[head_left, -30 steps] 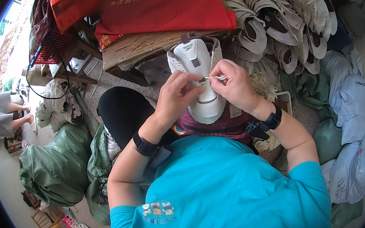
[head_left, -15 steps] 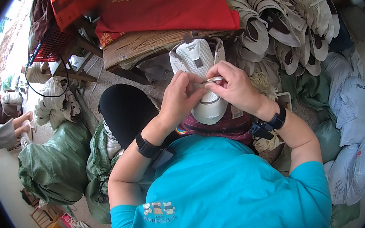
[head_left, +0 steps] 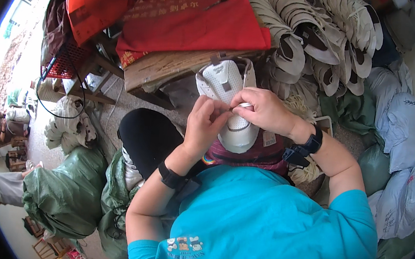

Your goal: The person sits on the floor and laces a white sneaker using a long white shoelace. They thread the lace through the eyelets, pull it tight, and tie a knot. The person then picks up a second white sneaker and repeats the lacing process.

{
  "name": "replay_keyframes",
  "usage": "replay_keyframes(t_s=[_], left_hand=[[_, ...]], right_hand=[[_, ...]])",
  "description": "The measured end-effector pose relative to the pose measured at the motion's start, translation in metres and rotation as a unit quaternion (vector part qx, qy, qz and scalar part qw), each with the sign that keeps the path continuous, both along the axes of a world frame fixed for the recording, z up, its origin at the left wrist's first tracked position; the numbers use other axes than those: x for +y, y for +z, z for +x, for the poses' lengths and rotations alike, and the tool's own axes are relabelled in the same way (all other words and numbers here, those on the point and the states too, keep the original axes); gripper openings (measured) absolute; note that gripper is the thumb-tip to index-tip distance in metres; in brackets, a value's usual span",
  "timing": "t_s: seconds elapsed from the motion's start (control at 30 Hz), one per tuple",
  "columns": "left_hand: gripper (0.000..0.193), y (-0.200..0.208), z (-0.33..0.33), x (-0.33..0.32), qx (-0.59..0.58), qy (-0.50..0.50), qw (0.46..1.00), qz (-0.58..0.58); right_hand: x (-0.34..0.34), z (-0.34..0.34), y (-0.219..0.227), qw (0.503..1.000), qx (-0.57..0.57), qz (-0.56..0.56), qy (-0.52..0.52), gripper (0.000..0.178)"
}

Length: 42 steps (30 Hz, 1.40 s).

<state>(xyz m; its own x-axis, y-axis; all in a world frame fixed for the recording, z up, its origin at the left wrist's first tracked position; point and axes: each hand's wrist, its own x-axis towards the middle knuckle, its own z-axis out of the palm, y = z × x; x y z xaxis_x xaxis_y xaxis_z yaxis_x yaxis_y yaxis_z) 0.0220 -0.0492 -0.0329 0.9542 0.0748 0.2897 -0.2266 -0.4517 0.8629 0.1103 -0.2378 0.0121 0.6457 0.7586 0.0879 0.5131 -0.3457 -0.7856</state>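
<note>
A white shoe upper [head_left: 238, 138] lies over my lap, its toe toward me and its perforated tongue [head_left: 229, 73] pointing away. Both my hands meet over its throat. My left hand [head_left: 202, 121] is closed, thumb and fingers pinched together at the upper's lacing edge; what lies between them is too small to make out. From the right, my right hand [head_left: 265, 111] pinches a thin white strip, which looks like a shoelace [head_left: 244, 104], close to the left fingertips. Maroon striped cloth [head_left: 244, 159] is beneath the toe.
Ahead is a wooden table [head_left: 173, 66] covered by a red cloth [head_left: 197, 23]. Stacked shoe uppers [head_left: 306, 34] fill the far right, with pale sacks [head_left: 408, 124] beside them. Green sacks [head_left: 64, 185] and bundled uppers [head_left: 68, 121] sit on the left. A person's leg [head_left: 7, 186] shows at far left.
The right hand has lowered slightly toward the upper, and the white strip shows less between its fingers. The view has shifted a little. At far left, the other person has changed position.
</note>
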Motion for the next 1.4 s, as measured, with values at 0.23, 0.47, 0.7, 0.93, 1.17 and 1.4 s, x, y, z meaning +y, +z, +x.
replay_keyframes(t_s=[0.23,0.47,0.7,0.93,1.17,1.4], left_hand=[[0.01,0.022,0.006,0.03,-0.152,-0.002,0.949,0.276],[0.012,0.015,-0.02,0.146,-0.089,0.3,0.944,-0.105],[0.017,0.069,-0.003,0.091,0.032,0.193,0.756,-0.625],[0.023,0.026,-0.038,0.181,-0.028,0.075,0.738,-0.671],[0.013,-0.006,-0.124,0.297,-0.109,0.228,0.754,-0.607],[0.002,-0.022,-0.147,0.313,-0.045,0.333,0.738,-0.586]], right_hand=[[-0.002,0.002,-0.004,0.993,0.06,0.087,-0.042,0.013],[0.025,0.056,0.006,0.974,-0.166,0.091,-0.125,0.027],[0.02,0.082,0.005,0.996,0.069,0.014,-0.051,0.043],[0.016,0.073,-0.025,0.984,-0.139,0.056,-0.093,0.047],[-0.005,0.05,-0.042,0.965,-0.04,0.147,-0.215,0.052],[-0.046,-0.002,-0.018,0.995,-0.07,-0.019,-0.071,0.032]])
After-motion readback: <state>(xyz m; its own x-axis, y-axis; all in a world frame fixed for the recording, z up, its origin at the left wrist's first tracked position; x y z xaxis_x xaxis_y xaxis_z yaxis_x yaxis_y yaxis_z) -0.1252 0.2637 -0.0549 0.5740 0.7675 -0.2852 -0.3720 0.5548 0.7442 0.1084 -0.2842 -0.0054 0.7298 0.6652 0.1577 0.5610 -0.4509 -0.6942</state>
